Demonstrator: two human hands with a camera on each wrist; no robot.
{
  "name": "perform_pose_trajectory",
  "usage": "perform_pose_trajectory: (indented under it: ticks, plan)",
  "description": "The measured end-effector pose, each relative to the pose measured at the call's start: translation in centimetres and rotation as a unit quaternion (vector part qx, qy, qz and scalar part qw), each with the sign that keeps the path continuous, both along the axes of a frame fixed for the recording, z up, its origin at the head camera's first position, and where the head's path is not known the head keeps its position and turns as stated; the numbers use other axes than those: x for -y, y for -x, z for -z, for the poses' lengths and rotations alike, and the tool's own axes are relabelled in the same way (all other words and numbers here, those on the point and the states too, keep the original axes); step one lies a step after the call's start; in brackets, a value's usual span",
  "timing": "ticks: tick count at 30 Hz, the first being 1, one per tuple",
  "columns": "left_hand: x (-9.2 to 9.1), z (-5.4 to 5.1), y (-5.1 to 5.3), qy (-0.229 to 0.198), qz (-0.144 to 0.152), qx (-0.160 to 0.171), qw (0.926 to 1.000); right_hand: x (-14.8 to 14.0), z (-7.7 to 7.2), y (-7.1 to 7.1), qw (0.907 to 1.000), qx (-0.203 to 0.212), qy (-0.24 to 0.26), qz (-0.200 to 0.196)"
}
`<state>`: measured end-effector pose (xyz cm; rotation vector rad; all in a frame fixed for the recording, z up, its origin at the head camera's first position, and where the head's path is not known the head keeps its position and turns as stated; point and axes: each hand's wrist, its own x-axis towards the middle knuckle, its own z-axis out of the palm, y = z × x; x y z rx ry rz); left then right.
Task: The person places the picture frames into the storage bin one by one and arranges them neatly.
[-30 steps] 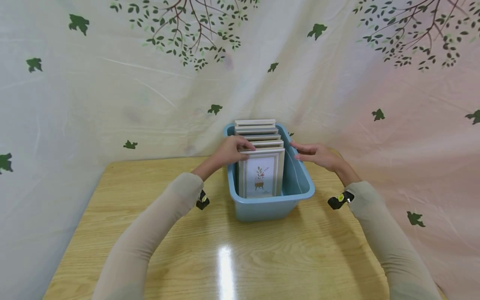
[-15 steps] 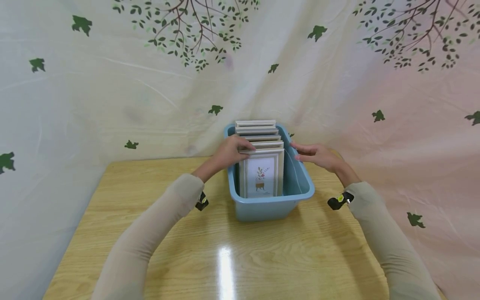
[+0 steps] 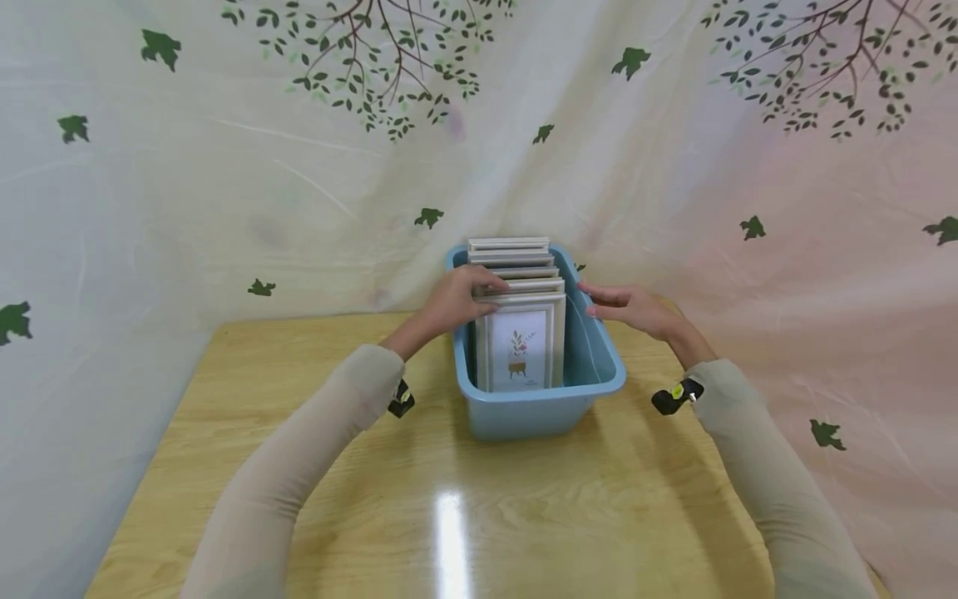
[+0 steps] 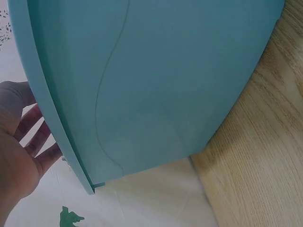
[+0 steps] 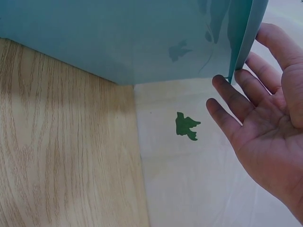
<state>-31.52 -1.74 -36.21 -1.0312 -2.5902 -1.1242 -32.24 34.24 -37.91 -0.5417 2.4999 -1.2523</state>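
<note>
A light-blue plastic bin (image 3: 531,418) stands on the table, holding several pale picture frames (image 3: 511,244) upright in a row. The front picture frame (image 3: 557,333) shows a potted plant. At its upper left edge my left hand (image 3: 454,298) pinches it, thumb in front and fingers over the top. In the left wrist view the fingertips are hidden behind the bin rim. My right hand (image 3: 632,309) is at the bin's right rim, fingers extended and relaxed. Its thumb (image 5: 272,38) is by the rim in the right wrist view.
The wooden table (image 3: 359,516) extends in front and to both sides of the bin. Close behind hangs a pale curtain (image 3: 337,191) printed with leaves and branches. A black wrist camera (image 3: 402,399) sits on the left wrist, another on the right.
The left index finger has risen slightly from the thumb at the front picture frame's top edge. The right hand and the bin look the same.
</note>
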Motion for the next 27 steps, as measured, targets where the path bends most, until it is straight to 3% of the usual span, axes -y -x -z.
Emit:
perform_pose_trajectory:
  ticks: [6, 15, 21, 27]
  plan:
    - [0.4, -0.2, 0.1, -0.002, -0.007, 0.009, 0.9999, 0.1, -0.3, 0.4, 0.9999, 0.001, -0.010, -0.005]
    - [2.5, -0.1, 0.2, -0.011, -0.035, -0.024, 0.9990, 0.4, -0.9, 0.4, 0.9995, -0.010, -0.028, -0.012]
    - [5.4, 0.9, 0.1, 0.000, -0.071, 0.000, 0.9975, 0.7, -1.2, -0.1, 0.9994, -0.014, -0.029, -0.014]
    - [9.6, 2.1, -0.2, 0.035, -0.110, 0.020, 0.9932, 0.5, -1.5, 0.3, 0.9979, -0.032, -0.055, -0.010]
